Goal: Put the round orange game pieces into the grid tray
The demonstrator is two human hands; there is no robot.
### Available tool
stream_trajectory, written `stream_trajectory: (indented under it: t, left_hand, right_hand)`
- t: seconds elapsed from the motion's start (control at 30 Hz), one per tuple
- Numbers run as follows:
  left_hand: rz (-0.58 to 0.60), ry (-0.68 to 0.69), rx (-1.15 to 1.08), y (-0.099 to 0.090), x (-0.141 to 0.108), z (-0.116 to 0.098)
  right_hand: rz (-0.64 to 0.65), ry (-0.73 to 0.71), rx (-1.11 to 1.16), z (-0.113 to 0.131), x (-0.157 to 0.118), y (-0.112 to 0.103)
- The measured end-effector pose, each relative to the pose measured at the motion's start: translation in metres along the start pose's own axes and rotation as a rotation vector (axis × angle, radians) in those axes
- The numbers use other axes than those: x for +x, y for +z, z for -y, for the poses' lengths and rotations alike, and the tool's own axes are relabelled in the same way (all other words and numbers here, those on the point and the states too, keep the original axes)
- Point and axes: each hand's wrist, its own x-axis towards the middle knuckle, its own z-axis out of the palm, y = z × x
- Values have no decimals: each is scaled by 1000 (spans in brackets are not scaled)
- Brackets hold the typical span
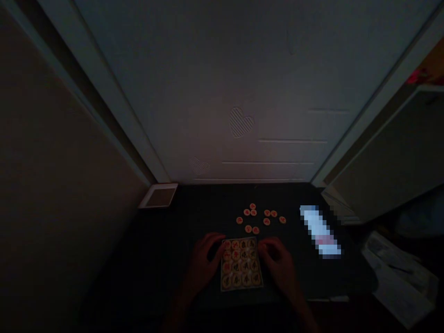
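A square tray point(242, 289) lies flat on the dark table, with round Chinese chess pieces point(245, 266) packed in rows inside it. Their characters are red towards the upper left and black elsewhere. My left hand point(207, 259) is curled at the tray's upper left edge, thumb and fingertips against it. On the opposite side, my right hand point(279, 259) bends its fingers in at the upper right edge. Dim light hides how firmly the fingers press. Beyond the tray, several loose pieces with red characters point(253, 212) are scattered on the table.
A lit phone-like screen point(319, 231), blurred out, lies on the table point(156, 259) to the right. At the back left corner rests a shallow white-rimmed box point(161, 196). A pale panel with heart shapes point(239, 122) rises behind. White packages point(402, 277) lie beyond the right edge.
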Motion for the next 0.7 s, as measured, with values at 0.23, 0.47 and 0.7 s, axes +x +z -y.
stream_trajectory:
  t: [0.23, 0.47, 0.7]
  left_hand:
    - [19, -14, -26, 2, -2, 3]
    - [41, -13, -29, -1, -1, -2]
    - [25, -18, -25, 1, -2, 0]
  right_hand:
    - [-24, 39, -12, -1, -1, -1]
    - [-51, 75, -5, 0, 0, -4]
    - [-84, 113, 32, -1, 0, -3]
